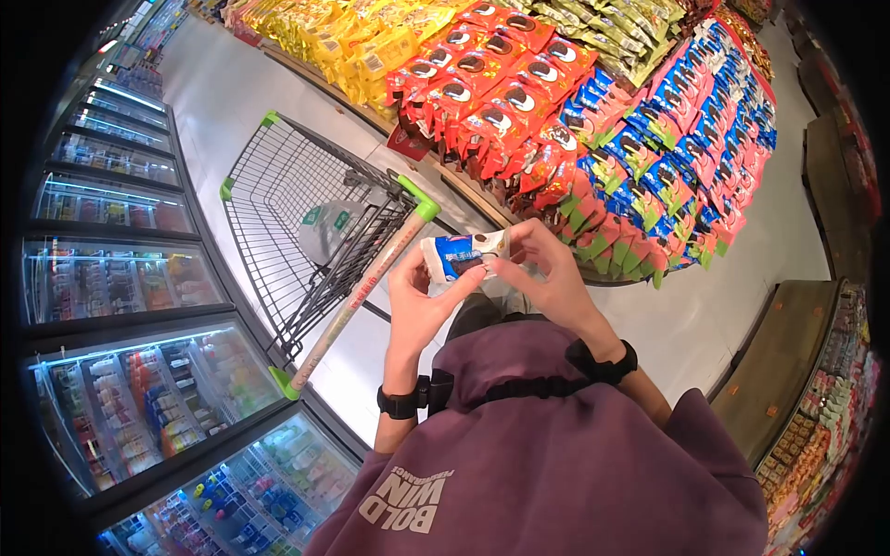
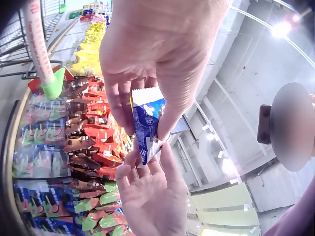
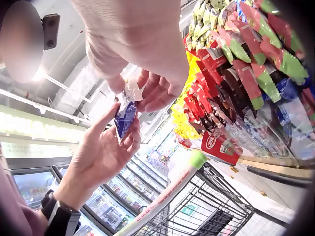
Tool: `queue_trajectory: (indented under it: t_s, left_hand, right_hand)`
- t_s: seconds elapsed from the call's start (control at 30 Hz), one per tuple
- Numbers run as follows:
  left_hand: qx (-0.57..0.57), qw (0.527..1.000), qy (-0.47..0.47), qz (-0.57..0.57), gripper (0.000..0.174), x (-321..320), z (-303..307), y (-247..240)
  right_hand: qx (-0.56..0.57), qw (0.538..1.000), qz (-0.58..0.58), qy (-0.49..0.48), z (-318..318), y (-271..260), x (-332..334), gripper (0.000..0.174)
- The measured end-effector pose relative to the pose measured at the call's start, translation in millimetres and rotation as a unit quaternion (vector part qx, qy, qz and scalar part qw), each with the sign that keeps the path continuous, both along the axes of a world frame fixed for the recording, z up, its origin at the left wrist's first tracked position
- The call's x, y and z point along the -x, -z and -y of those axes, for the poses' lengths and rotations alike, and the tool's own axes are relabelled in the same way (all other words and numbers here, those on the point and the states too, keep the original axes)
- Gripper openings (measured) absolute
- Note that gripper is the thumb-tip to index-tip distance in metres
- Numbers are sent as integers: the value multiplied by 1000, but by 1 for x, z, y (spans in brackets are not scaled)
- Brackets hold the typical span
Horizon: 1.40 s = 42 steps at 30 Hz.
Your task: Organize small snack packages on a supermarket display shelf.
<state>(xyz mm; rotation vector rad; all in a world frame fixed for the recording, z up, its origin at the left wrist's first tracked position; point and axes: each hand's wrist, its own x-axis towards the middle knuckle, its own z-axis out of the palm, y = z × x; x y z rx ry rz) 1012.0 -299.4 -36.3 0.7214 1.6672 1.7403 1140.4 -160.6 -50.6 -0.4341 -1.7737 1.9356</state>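
Both hands hold up a small blue-and-white snack packet [image 1: 461, 257] in front of the body. Its left end is gripped by the left hand [image 1: 415, 295], thumb across the front and fingers behind. At the other end, the right hand [image 1: 547, 275] pinches the pale crimped edge between thumb and fingers. In the left wrist view the packet [image 2: 147, 123] shows its zigzag white end, with the left hand [image 2: 152, 59] above and the right hand [image 2: 153, 196] below. The right wrist view has the packet [image 3: 127, 117] between both hands' fingertips.
A wire shopping cart [image 1: 315, 213] with a green-cornered handle stands at left, a plastic bag [image 1: 329, 227] in it. Ahead is a display of red packets [image 1: 496, 83], blue-and-pink packets [image 1: 667, 139] and yellow packets [image 1: 362, 46]. Glass-topped freezers [image 1: 158, 389] line the left; a shelf [image 1: 779, 361] stands right.
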Motion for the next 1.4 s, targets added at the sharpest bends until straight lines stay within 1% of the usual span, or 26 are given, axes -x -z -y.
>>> queue_trajectory:
  t_s: [0.07,0.1,0.2,0.23,0.27,0.33,0.37,0.4,0.47,0.57,0.67,0.7,0.8,0.83,0.87,0.93,0.97,1.07,1.1,1.17,1.23,1.33,1.4]
  left_hand:
    - [-8,1000,3,-15,31,13,5,-2]
    - [13,999,13,-31,35,21,9,-2]
    - [-10,999,6,-48,36,36,9,-4]
    - [-5,999,2,-47,36,40,8,-6]
    - [-9,999,17,-49,33,45,7,-5]
    - [-72,997,0,-25,29,53,0,0]
    - [-102,993,-15,-51,23,57,-3,0]
    - [-84,996,-27,-34,17,61,-3,-1]
    - [-72,996,-43,-18,14,72,1,7]
    - [-81,996,-36,-22,13,77,-3,15]
    - [-50,998,-4,-40,12,79,4,14]
    - [-24,1000,7,-19,12,82,9,20]
    - [-32,999,35,-19,12,86,12,25]
    - [-24,999,19,10,10,85,10,21]
    - [-29,999,20,4,10,86,9,20]
    - [-37,999,20,-3,9,85,7,19]
    - [-19,1000,21,7,8,83,6,15]
    - [-38,998,31,-33,9,86,8,23]
    - [-57,997,15,-47,8,79,4,20]
    - [-80,997,-4,-20,8,69,-3,16]
    - [-96,995,-12,-3,9,67,-10,12]
    - [-87,992,-6,87,12,66,-12,7]
    - [-78,992,22,92,19,59,-14,1]
  right_hand:
    - [6,1000,-9,11,5,6,13,21]
    - [-14,1000,3,26,4,8,20,17]
    - [-11,999,33,36,4,-6,36,10]
    - [-35,998,12,54,4,-8,41,10]
    - [-46,997,6,59,-1,-11,45,10]
    - [-52,996,4,69,0,-10,45,11]
    - [-65,994,27,80,-1,-10,46,11]
    - [-52,995,4,80,-2,-8,47,11]
    - [-9,993,-23,115,3,3,49,10]
    - [22,989,-49,135,8,13,50,11]
    - [14,986,-49,158,12,4,51,11]
    - [18,985,-51,165,15,5,52,11]
    - [15,984,-51,168,16,3,57,12]
    - [14,985,-48,167,18,1,57,12]
    - [14,985,-43,168,20,1,57,13]
    - [1,983,-50,179,21,3,57,12]
    - [-5,982,-51,181,22,4,56,12]
    - [-93,975,-27,200,14,7,49,11]
    - [-59,976,-38,206,15,4,51,10]
    - [8,974,-60,218,16,-3,53,10]
    - [14,974,-60,219,12,-2,54,10]
    - [32,973,-62,218,10,-2,53,9]
    - [47,975,-54,211,10,-3,52,8]
